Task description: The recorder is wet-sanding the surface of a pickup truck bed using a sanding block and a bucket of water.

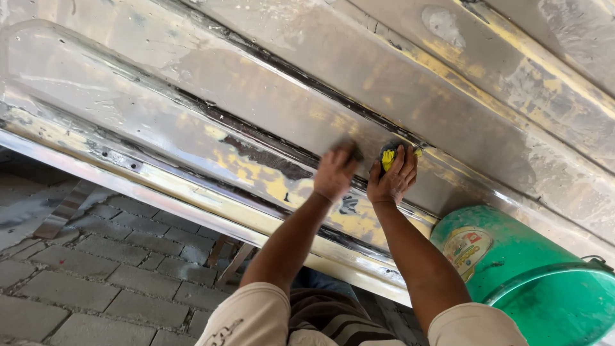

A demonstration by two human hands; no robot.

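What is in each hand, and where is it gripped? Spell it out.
The right hand presses a yellow sanding pad flat under its fingers against the metal panel. The left hand covers something dark; the grip cannot be told.

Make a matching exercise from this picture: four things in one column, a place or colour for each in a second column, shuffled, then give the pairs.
Things:
1. left hand
2. right hand
3. green bucket
4. paving stones

Places or colours:
A. grey, on the ground at lower left
B. pressing a dark pad on the metal panel
C. bottom right, under the panel
D. holding a yellow and dark pad

Pairs: 1-B, 2-D, 3-C, 4-A
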